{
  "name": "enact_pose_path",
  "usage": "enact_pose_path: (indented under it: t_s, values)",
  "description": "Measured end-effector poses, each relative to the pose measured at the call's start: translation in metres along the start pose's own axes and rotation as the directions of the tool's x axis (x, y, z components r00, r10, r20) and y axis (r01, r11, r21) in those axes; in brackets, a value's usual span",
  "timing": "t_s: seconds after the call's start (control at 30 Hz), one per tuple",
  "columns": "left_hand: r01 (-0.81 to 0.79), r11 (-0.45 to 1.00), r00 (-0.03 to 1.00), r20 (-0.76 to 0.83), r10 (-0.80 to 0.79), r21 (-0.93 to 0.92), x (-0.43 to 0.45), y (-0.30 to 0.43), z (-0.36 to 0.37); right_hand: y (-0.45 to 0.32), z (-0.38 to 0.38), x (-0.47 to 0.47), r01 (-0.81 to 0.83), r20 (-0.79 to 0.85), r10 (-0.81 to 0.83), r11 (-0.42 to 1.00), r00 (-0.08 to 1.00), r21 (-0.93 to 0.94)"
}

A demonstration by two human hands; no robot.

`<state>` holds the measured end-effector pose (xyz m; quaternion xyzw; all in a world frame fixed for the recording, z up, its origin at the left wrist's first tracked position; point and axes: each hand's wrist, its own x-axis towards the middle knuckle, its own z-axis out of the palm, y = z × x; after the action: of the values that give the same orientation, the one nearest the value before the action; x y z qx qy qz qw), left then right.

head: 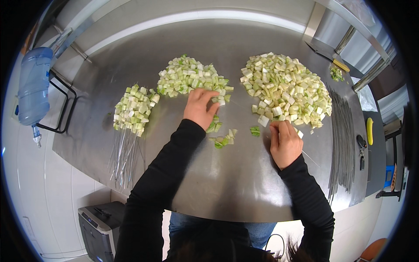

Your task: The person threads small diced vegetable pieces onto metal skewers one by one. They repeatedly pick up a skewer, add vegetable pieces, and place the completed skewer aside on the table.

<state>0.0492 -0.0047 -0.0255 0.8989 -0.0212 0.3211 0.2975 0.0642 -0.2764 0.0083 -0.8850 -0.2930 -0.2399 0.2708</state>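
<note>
My left hand (201,106) is at the near edge of the middle pile of chopped pale green vegetable (190,73). Its thumb and forefinger are apart beside some cubes, with no piece plainly between them. Just below the large right pile of cubes (288,88), my right hand (285,144) has its fingers closed. A thin metal skewer (311,159) sticks out behind it, mostly hidden by the hand. Green scraps (224,139) and a leafy piece (255,131) lie between the hands. On the left, loaded skewers (134,108) are bunched, cubes away from me, bare metal ends (124,160) towards me.
Bare metal skewers (342,144) lie in a long bundle on the steel table (209,193). Beyond them are a knife (340,64), small trimmings (336,74), keys (361,142) and a yellow object (370,131). A metal shelf frame (370,77) stands at the right, a blue water bottle (34,86) far left.
</note>
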Motion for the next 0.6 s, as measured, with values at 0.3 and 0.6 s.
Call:
enact_pose_path:
  t_s: [0.3, 0.6]
  values:
    - [-0.1, 0.991, 0.993, 0.076, 0.093, 0.09, -0.003, 0.008, 0.003, 0.001, -0.001, -0.001, -0.025, 0.02, 0.024, 0.999, 1.0, 0.031]
    - [-0.13, 0.97, 0.99, 0.085, 0.115, 0.205, -0.003, 0.014, -0.004, 0.002, -0.002, -0.001, -0.018, 0.008, 0.018, 0.999, 1.0, 0.027]
